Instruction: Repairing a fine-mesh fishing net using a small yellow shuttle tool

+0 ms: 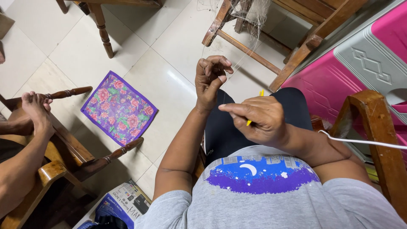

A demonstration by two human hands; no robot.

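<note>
Here, the left hand (210,80) is raised above the lap with its fingers curled narrow, pinching a thin, pale line (246,55) that runs up toward the net (250,10) hanging from the wooden chair (254,46) ahead. The line is very fine against the tiled floor (140,46), so its exact path between the fingers cannot be told with certainty.

The right hand (260,118) is held just below and to the right of the left, closed around a yellow needle (254,108). Only 2 short ends of the needle show, 1 above the knuckles and 1 below; the index finger is extended toward the left hand. The 2 hands are near but apart.

Surroundings:
- A floral mat (119,108) lies flat on the floor, well apart from the hands.
- Another person's arm (19,169) rests on a chair at left; a foot (36,108) is propped on its rail.
- A pink and grey bin (364,59) stands at right, and a white cable (364,142) crosses the right forearm.
- A printed box (125,203) lies on the floor by the left elbow.

Risks, as judged from this position:
- The line may slip from the left pinch if tension eases.
- A sharp pull may tangle or tear the net on the chair.
- The cable may snag the right arm.
</note>
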